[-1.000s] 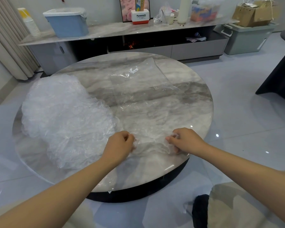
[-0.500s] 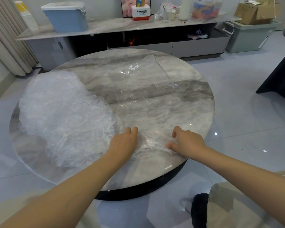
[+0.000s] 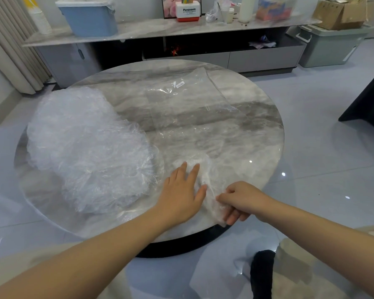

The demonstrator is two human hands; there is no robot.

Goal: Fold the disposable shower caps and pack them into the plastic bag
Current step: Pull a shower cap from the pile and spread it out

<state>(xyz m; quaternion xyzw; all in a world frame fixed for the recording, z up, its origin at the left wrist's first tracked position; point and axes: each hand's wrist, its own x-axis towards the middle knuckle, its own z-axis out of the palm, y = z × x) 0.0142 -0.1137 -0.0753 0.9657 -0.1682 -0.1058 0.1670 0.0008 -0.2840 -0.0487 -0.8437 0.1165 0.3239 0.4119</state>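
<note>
One clear shower cap (image 3: 205, 169) lies crumpled near the front edge of the round marble table (image 3: 257, 130). My left hand (image 3: 181, 193) lies flat on its left part with straight fingers. Just to the right, my right hand (image 3: 238, 201) pinches the cap's near edge and lifts it off the table. A big heap of loose clear caps (image 3: 84, 145) covers the table's left side. The flat transparent plastic bag (image 3: 192, 100), with a small white label, lies across the table's far middle.
Behind the table runs a low marble TV cabinet (image 3: 160, 31) holding a blue bin (image 3: 89, 16), a white box and bottles. A green-grey crate (image 3: 328, 46) stands on the floor at the far right. A dark piece of furniture (image 3: 371, 104) is at the right edge.
My left hand opened from a closed grip and now lies flat on the cap. My right hand drew the cap's right edge in toward the left hand and closer to me.
</note>
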